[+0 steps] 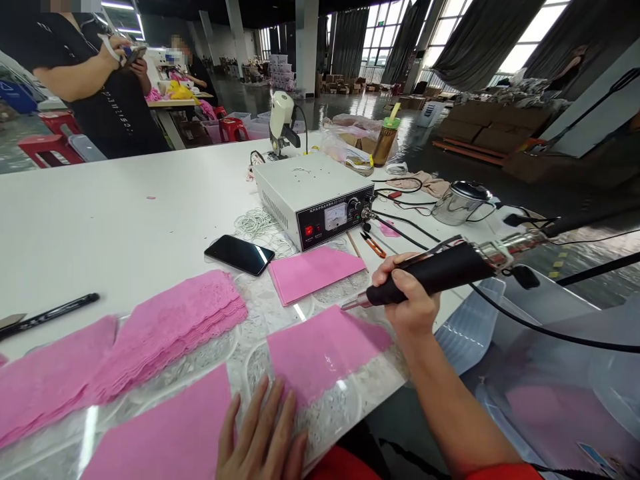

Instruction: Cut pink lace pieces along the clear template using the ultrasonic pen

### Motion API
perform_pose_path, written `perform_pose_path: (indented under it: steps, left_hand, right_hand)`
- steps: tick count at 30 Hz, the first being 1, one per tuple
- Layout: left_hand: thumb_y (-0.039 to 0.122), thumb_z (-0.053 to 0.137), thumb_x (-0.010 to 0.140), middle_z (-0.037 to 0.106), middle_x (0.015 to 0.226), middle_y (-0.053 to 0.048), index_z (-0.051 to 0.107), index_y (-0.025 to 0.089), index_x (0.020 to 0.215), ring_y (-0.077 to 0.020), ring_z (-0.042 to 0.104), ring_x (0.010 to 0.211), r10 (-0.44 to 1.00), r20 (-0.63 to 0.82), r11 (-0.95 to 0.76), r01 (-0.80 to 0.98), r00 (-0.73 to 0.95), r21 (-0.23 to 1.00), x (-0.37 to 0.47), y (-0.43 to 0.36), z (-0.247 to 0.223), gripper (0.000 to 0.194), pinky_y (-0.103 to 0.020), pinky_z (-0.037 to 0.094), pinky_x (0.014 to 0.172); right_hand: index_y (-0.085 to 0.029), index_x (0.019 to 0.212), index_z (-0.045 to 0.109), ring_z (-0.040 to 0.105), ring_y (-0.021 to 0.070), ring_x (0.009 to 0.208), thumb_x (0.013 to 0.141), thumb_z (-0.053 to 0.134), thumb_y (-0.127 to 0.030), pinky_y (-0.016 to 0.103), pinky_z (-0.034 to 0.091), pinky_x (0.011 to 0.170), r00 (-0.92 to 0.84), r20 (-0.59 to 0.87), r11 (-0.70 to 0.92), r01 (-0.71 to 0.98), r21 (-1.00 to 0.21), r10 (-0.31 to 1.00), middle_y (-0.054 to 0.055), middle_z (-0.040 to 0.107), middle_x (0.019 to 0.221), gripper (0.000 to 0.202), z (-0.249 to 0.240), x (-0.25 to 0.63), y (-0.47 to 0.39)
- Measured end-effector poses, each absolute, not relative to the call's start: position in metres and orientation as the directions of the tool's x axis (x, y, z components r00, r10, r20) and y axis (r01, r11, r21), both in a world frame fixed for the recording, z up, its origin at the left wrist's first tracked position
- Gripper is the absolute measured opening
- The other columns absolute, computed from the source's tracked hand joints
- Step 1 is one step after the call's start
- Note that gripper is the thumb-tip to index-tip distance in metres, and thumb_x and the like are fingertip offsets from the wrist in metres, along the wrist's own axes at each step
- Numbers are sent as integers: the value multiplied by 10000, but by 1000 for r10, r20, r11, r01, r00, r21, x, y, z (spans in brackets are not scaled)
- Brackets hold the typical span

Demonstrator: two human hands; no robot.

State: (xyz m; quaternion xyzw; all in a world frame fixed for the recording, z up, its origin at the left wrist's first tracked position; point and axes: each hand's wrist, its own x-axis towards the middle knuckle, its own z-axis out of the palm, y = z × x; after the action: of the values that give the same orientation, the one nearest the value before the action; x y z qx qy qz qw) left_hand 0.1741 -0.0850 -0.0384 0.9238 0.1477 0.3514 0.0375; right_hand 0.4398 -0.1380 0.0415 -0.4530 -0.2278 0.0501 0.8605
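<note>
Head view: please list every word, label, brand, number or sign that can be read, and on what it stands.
No text can be read with certainty.
Control box: Chinese heading and meter marks, too small.
Black pen: white writing, too small.
Dark shirt, upper left: white letters, blurred.
Sticker, lower right: too blurred.
Blue bin, far left: pale symbol, blurred.

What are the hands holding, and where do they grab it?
The right hand holds a long tool by its thick black handle, near the metal tip. The left hand lies flat, gripping nothing.
</note>
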Motion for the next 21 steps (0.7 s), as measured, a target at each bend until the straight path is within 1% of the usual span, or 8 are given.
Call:
perform_pose_path:
  steps: [3,5,10,14,17,19,21]
  left_hand:
    - [295,597,900,673,1209,-97,639,178,1190,-231,501,1294,369,645,-929,266,669,256,177,-90,-38,316,-415,215,1185]
    - [306,587,907,674,1208,-93,640,182,1192,-227,503,1292,387,642,-922,276,662,272,177,-91,-37,315,-408,213,1184]
    - [243,581,903,664,1224,-107,638,147,1198,-223,450,1337,309,616,-951,245,725,188,174,-87,-35,315,-399,183,1192]
    - [267,578,908,667,1219,-106,646,151,1186,-222,448,1339,339,626,-941,260,702,218,173,-86,-36,308,-405,191,1190]
    - [266,588,902,666,1220,-105,646,155,1189,-218,426,1356,291,624,-956,240,725,168,173,-86,-37,313,-400,182,1195]
    - [271,583,905,667,1217,-107,648,157,1187,-215,408,1368,303,631,-952,251,714,173,173,-84,-38,311,-405,183,1196]
    - [274,590,901,669,1212,-111,645,158,1193,-209,381,1386,287,638,-957,249,715,151,172,-81,-39,319,-408,179,1198]
  right_hand:
    - [-206,770,578,541,109,527,659,631,-210,275,446,517,905,316,563,110,-819,284,-29,578,666,123,42,441,-149]
    - [-209,775,571,542,110,530,653,630,-213,273,450,511,910,309,555,112,-825,277,-29,571,666,135,42,442,-155]
    - [-214,780,555,535,109,527,654,632,-231,271,447,499,905,312,532,118,-838,291,-30,558,672,148,41,442,-157]
    - [-213,780,554,538,107,530,665,624,-224,271,447,512,901,323,543,123,-830,289,-30,563,676,135,41,441,-153]
    - [-209,772,565,541,107,523,654,633,-215,266,439,507,900,329,555,125,-823,285,-31,572,664,137,40,441,-151]
    - [-207,760,564,541,107,517,649,641,-214,265,435,504,897,339,552,135,-823,285,-34,575,651,135,40,441,-149]
    - [-207,744,550,539,106,515,658,643,-217,265,434,505,889,352,544,149,-826,292,-36,572,646,127,40,441,-148]
